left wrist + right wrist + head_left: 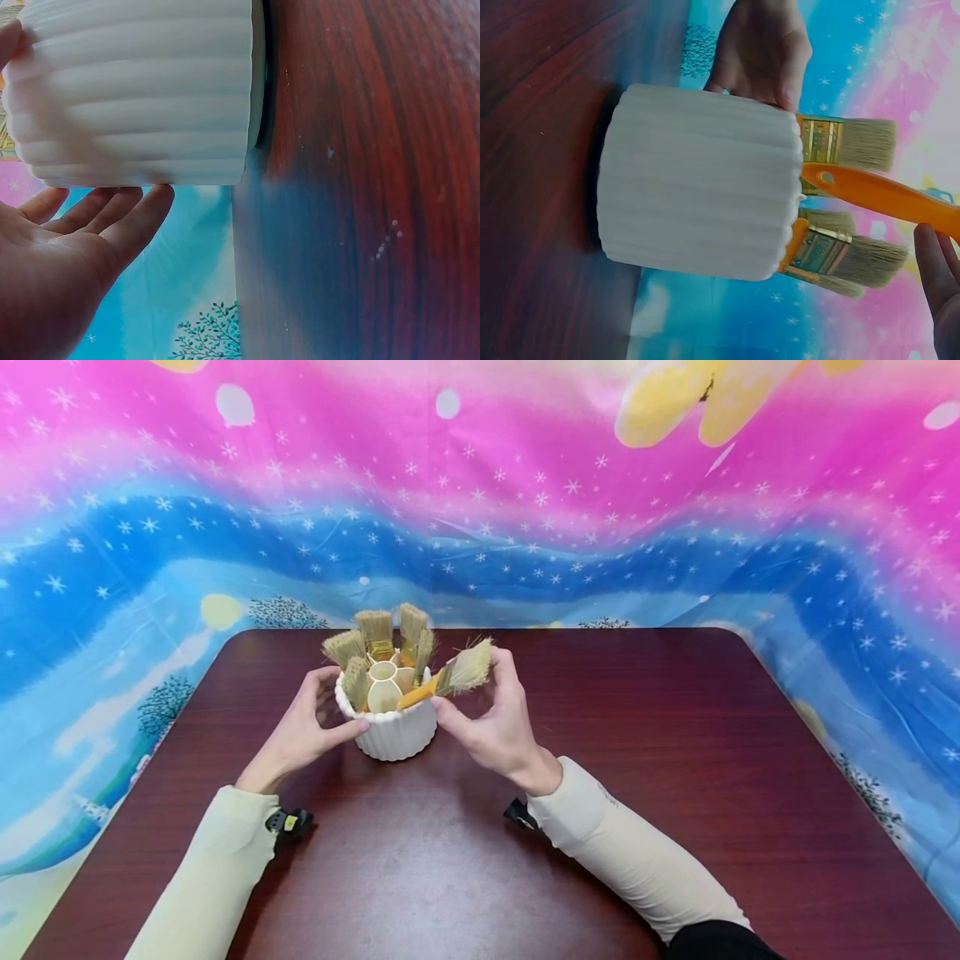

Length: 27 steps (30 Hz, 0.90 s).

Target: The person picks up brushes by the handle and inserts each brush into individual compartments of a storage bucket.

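Observation:
A white ribbed pot (395,740) stands upright on the table, with several paintbrushes, bristles up, in its petal-shaped compartments. My left hand (300,731) holds the pot from the left, thumb at the near rim; the left wrist view shows the fingertips (159,196) against the ribbed side. With my right hand (501,727) I pinch a paintbrush (467,668) that has an orange handle. It tilts over the pot's right rim, bristles up and to the right. In the right wrist view, the end of its handle (885,196) overlaps the pot's opening.
Dark reddish-brown wood makes up the table (637,718). Behind and beside it hangs a printed pink and blue backdrop (525,527) with snowflakes. Black straps (291,823) show at both wrists below the cream sleeves.

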Available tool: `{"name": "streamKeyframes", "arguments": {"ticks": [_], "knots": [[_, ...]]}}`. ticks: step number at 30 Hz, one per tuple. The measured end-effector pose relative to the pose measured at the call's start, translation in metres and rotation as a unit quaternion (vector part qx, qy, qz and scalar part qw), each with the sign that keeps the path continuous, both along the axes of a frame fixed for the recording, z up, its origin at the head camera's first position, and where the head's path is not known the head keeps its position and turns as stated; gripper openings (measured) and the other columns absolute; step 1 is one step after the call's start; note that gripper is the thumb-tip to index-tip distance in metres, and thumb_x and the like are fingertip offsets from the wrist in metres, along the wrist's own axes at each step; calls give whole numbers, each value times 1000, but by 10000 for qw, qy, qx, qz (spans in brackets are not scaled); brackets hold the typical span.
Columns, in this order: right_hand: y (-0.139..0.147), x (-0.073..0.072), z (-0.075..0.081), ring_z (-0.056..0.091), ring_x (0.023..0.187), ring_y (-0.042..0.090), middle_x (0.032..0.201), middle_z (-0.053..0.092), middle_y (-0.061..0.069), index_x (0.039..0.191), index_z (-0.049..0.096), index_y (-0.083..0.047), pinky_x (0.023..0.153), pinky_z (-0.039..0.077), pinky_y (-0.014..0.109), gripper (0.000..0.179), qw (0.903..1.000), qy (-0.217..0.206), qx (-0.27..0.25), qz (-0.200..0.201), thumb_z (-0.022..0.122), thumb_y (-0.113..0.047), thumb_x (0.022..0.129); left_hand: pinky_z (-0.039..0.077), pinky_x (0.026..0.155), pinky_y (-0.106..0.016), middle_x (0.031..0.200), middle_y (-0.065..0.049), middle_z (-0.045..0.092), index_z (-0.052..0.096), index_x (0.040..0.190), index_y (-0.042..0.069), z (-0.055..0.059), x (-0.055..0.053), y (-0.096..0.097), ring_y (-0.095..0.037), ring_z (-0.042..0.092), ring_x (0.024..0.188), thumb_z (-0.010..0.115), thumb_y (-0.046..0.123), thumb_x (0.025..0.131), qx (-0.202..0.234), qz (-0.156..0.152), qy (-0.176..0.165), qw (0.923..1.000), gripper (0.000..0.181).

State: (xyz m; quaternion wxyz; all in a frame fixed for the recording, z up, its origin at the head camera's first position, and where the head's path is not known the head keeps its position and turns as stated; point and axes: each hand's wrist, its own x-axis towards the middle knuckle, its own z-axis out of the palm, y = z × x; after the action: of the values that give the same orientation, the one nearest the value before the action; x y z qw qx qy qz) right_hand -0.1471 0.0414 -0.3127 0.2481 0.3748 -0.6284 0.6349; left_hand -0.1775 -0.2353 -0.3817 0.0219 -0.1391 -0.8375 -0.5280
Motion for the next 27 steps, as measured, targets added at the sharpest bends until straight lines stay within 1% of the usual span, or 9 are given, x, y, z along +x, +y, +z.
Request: {"name": "streamKeyframes", "arguments": {"ticks": [2,5,10,13,18,21,24,27], "knots": [[-1,-5,-8,59,86,22,99,55,19,110,40,9,71,54,33,50,10000,-20,83,-43,71,15,71,32,105,-54,137,-20,37,24,141,3,0,0,0,-34,40,127,80,19,79,2,-4,-4,10000,86],[-3,-14,-22,59,87,22,101,57,15,111,41,5,70,54,34,50,9997,-34,223,-94,74,9,73,32,105,-54,137,-19,37,24,141,3,0,0,0,-34,40,127,80,19,79,25,-4,-5,10000,86],[-5,-18,-32,59,87,22,101,58,12,110,42,2,68,53,38,47,9993,-91,330,-119,75,2,76,32,105,-54,136,-19,38,24,141,3,-1,0,0,-35,42,126,80,17,79,87,-24,25,10000,85],[-8,-14,-28,59,87,22,100,58,14,109,42,4,68,53,42,47,9990,-182,366,-157,74,5,75,32,104,-54,136,-19,38,24,141,3,-1,-1,0,-34,42,126,80,17,79,71,-30,37,10000,85],[-12,-2,-12,58,86,23,97,57,20,106,41,9,71,53,40,47,9987,-237,415,-198,73,14,72,32,104,-54,136,-19,38,24,141,3,-1,-1,0,-34,42,126,80,17,79,29,-21,35,10000,85],[-16,-1,-10,58,85,21,95,57,19,107,41,9,71,53,36,47,9979,-327,479,-271,73,13,73,33,104,-54,136,-19,38,24,141,3,-1,-1,0,-35,42,125,80,18,79,20,-21,47,10000,85],[-21,-1,-10,60,83,23,93,58,19,107,41,8,69,54,41,46,9976,-400,483,-292,72,13,73,33,104,-54,135,-19,37,24,141,3,-2,-1,0,-35,42,125,80,17,79,12,-25,84,10000,85],[-27,-2,-10,63,85,28,97,58,22,109,41,9,70,55,46,46,9979,-419,435,-234,70,14,74,33,104,-54,135,-19,37,24,141,2,-2,-1,0,-35,43,124,80,17,79,-5,-27,115,9999,85]]}}
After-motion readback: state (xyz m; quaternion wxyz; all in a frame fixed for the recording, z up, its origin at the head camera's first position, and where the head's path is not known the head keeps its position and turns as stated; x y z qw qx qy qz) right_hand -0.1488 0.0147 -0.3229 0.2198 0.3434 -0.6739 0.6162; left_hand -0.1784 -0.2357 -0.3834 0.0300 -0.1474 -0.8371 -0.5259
